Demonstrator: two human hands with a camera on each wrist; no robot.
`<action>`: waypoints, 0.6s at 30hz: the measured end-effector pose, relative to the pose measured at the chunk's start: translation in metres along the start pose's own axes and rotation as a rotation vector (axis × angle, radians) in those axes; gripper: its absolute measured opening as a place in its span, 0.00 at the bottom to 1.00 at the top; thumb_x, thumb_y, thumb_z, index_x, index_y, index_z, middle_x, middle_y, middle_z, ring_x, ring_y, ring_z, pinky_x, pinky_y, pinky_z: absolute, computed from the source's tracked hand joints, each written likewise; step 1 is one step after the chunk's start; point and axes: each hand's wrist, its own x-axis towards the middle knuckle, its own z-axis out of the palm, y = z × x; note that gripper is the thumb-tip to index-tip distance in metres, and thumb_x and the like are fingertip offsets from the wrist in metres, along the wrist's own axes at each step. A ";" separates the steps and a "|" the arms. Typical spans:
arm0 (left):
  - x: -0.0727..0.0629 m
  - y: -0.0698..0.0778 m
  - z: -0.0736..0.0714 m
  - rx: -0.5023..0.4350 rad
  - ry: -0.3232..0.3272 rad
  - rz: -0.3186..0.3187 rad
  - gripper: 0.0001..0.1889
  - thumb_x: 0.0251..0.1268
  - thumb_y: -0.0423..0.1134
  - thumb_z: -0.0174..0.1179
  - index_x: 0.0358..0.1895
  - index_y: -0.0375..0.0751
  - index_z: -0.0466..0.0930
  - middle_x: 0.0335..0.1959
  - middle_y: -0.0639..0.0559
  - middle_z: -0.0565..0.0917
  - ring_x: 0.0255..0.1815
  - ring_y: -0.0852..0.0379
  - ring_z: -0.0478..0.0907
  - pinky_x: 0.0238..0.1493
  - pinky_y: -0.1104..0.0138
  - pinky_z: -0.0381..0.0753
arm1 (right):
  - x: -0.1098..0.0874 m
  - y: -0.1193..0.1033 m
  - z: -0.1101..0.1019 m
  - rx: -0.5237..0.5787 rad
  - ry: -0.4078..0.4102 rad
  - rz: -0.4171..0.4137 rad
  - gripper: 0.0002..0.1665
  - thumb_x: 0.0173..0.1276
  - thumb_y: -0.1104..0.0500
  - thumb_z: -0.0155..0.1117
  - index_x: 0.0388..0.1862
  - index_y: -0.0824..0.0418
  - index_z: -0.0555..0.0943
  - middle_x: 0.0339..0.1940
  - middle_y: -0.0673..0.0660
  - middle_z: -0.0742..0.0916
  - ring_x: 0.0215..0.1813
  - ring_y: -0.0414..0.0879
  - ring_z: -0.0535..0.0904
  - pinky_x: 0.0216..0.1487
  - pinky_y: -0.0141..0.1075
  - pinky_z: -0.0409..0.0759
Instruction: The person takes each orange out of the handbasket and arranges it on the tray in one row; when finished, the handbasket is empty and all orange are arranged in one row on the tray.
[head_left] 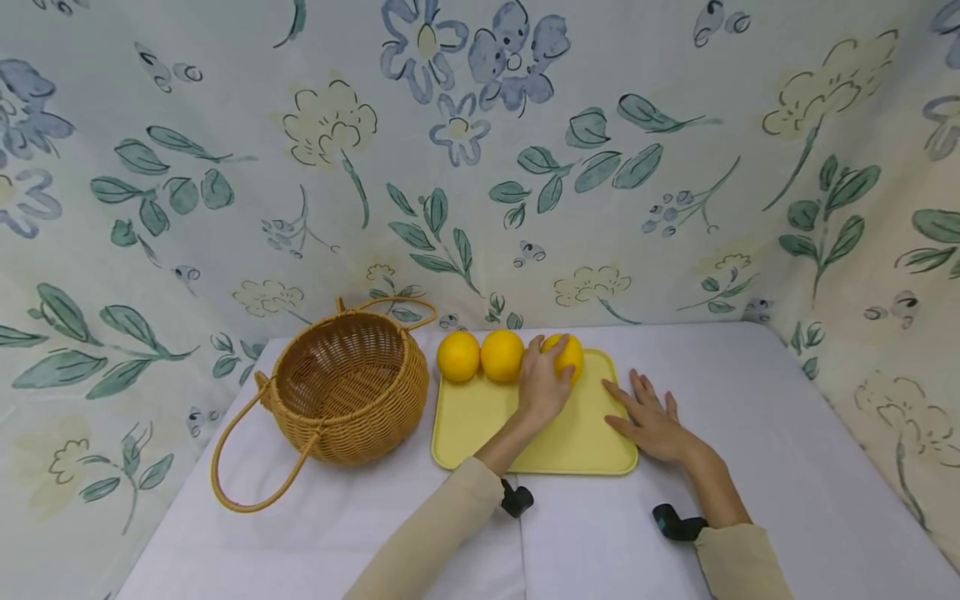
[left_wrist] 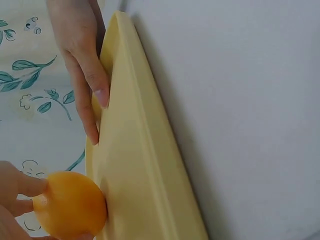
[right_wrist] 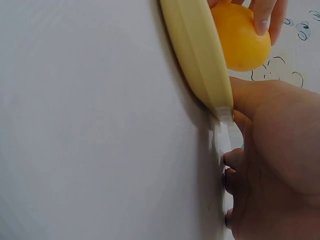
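Three round orange fruits lie in a row along the far side of a yellow tray (head_left: 480,425). My left hand (head_left: 543,383) has its fingers and thumb curled round the rightmost orange (head_left: 572,357); the left wrist view shows that orange (left_wrist: 72,205) low at the tray's surface. Left of it sit the middle orange (head_left: 502,356) and the left orange (head_left: 458,357), side by side. At the tray's right edge rests my right hand (head_left: 656,423), fingers spread, with thumb and forefinger over the rim and the other fingers on the white cloth.
A brown wicker basket (head_left: 408,400) with two handles stands left of the tray, one handle hanging toward the front. White cloth (head_left: 585,533) covers the table, and a flowered curtain (head_left: 465,208) hangs behind it. Each wrist wears a black camera.
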 end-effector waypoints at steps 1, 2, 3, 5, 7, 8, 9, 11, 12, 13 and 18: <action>-0.001 0.000 0.000 0.036 -0.004 0.019 0.27 0.69 0.37 0.68 0.71 0.49 0.78 0.74 0.35 0.71 0.73 0.39 0.72 0.74 0.52 0.75 | 0.000 0.000 0.000 0.001 -0.001 -0.001 0.41 0.81 0.41 0.53 0.84 0.59 0.58 0.84 0.78 0.41 0.83 0.77 0.31 0.73 0.76 0.21; -0.001 0.000 0.000 0.072 -0.006 0.038 0.27 0.69 0.38 0.68 0.71 0.49 0.78 0.74 0.36 0.72 0.72 0.40 0.73 0.73 0.53 0.76 | 0.000 0.000 0.000 0.002 -0.001 0.000 0.41 0.80 0.41 0.53 0.83 0.59 0.58 0.84 0.78 0.41 0.83 0.77 0.31 0.73 0.76 0.21; -0.002 0.000 0.000 0.093 -0.008 0.054 0.28 0.69 0.39 0.69 0.72 0.48 0.77 0.75 0.36 0.72 0.72 0.41 0.73 0.72 0.53 0.76 | 0.000 0.000 0.000 0.005 -0.001 -0.001 0.41 0.80 0.41 0.54 0.83 0.59 0.58 0.84 0.78 0.41 0.83 0.77 0.31 0.73 0.76 0.20; -0.003 -0.001 0.001 0.129 -0.012 0.080 0.31 0.66 0.39 0.71 0.73 0.47 0.76 0.75 0.37 0.71 0.72 0.42 0.72 0.72 0.55 0.76 | 0.001 0.000 0.001 0.003 -0.002 0.005 0.42 0.80 0.41 0.53 0.84 0.58 0.58 0.84 0.77 0.41 0.83 0.76 0.31 0.73 0.76 0.20; -0.003 -0.002 0.002 0.172 -0.008 0.102 0.34 0.64 0.40 0.73 0.74 0.46 0.74 0.76 0.38 0.71 0.73 0.43 0.72 0.73 0.56 0.76 | 0.002 0.000 0.001 0.005 -0.003 0.005 0.42 0.80 0.41 0.53 0.84 0.58 0.58 0.84 0.77 0.41 0.83 0.76 0.31 0.73 0.76 0.20; -0.003 -0.003 0.002 0.199 -0.004 0.112 0.35 0.63 0.40 0.74 0.74 0.45 0.74 0.76 0.39 0.71 0.73 0.44 0.71 0.74 0.56 0.75 | 0.002 0.000 0.001 0.007 -0.003 0.004 0.42 0.80 0.41 0.53 0.84 0.58 0.58 0.84 0.77 0.41 0.83 0.76 0.31 0.73 0.76 0.20; -0.003 -0.004 0.003 0.219 -0.002 0.118 0.36 0.62 0.41 0.75 0.74 0.44 0.73 0.76 0.39 0.71 0.74 0.44 0.71 0.74 0.57 0.75 | 0.002 0.000 0.001 0.008 -0.002 0.003 0.42 0.80 0.41 0.53 0.84 0.59 0.58 0.84 0.77 0.41 0.83 0.77 0.31 0.73 0.76 0.20; -0.003 -0.006 0.003 0.259 0.007 0.132 0.37 0.62 0.41 0.75 0.75 0.43 0.72 0.76 0.41 0.71 0.75 0.45 0.70 0.75 0.58 0.74 | 0.001 0.000 0.001 0.007 -0.002 0.001 0.42 0.81 0.41 0.53 0.84 0.59 0.57 0.84 0.77 0.41 0.83 0.77 0.31 0.73 0.76 0.20; -0.003 -0.007 0.004 0.275 0.013 0.140 0.38 0.61 0.41 0.75 0.75 0.43 0.72 0.76 0.41 0.71 0.75 0.46 0.70 0.75 0.58 0.74 | 0.001 -0.001 0.001 0.008 -0.001 0.000 0.41 0.81 0.41 0.53 0.84 0.59 0.57 0.84 0.77 0.41 0.83 0.77 0.31 0.73 0.76 0.20; -0.003 -0.008 0.004 0.286 0.018 0.148 0.38 0.61 0.40 0.75 0.75 0.42 0.72 0.76 0.41 0.71 0.75 0.46 0.70 0.75 0.58 0.74 | 0.001 -0.001 0.000 0.010 0.000 -0.004 0.42 0.81 0.41 0.53 0.84 0.59 0.57 0.84 0.78 0.41 0.83 0.77 0.31 0.73 0.76 0.20; -0.003 -0.011 0.005 0.327 0.052 0.181 0.37 0.63 0.41 0.74 0.74 0.39 0.71 0.73 0.40 0.73 0.73 0.46 0.71 0.74 0.60 0.74 | 0.000 -0.001 0.000 0.005 0.004 -0.002 0.41 0.80 0.42 0.54 0.83 0.59 0.58 0.84 0.78 0.42 0.83 0.77 0.32 0.73 0.77 0.22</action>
